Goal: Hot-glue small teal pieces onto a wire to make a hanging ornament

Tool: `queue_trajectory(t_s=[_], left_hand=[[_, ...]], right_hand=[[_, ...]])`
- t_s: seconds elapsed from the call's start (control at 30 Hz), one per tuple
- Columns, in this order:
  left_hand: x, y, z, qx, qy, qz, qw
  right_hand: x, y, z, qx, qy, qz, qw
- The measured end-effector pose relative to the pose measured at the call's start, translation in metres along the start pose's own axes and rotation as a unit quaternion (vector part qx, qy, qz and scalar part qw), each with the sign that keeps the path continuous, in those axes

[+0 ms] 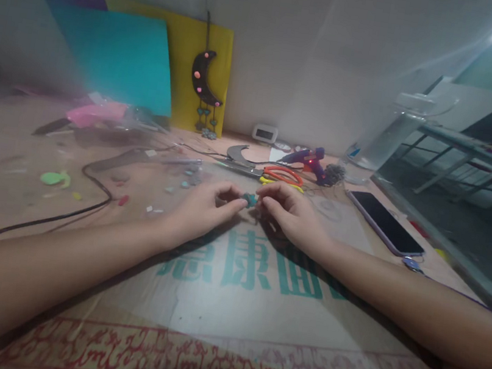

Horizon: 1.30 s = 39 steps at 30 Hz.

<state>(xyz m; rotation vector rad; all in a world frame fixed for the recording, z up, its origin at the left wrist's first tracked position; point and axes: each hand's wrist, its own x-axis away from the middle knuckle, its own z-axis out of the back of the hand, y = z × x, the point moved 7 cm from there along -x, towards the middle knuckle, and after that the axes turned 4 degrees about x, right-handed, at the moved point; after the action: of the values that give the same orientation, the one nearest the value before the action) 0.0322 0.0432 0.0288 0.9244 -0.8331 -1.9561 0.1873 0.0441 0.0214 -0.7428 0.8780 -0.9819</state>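
Observation:
My left hand point(212, 207) pinches a small teal piece point(250, 199) between thumb and forefinger. It looks like a little flat craft cut-out, but its exact shape is too small to make out. From the other side, the curled fingertips of my right hand point(290, 216) close at its edge. Just beyond my hands lie scissors point(282, 176) with orange and yellow handles. A grey crescent cut-out point(237, 155) rests behind their blades. Several small teal bits point(188, 177) are scattered left of my left hand.
A glue gun point(311, 162) with a red light lies at the back, near a small white digital device point(265, 133). On the right are a phone point(385, 224) and a clear plastic jug point(384, 143). A decorated moon hanging point(202, 76) stands against yellow card; a black cable point(102, 184) crosses the left.

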Motion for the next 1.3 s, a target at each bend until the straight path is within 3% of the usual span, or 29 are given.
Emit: queue_trajectory(t_s=[0.5,1.3], left_hand=[[-0.0013,-0.0043,-0.0004,-0.019,0.005,-0.01,1.0],[-0.0008,-0.0032,-0.0029,-0.01,-0.011,-0.01,1.0]], right_hand=[[-0.0017,-0.0017,0.0006,-0.007,0.005,0.018,1.0],[-0.0014,-0.0056,0.0002,0.124,0.007,0.08,0.989]])
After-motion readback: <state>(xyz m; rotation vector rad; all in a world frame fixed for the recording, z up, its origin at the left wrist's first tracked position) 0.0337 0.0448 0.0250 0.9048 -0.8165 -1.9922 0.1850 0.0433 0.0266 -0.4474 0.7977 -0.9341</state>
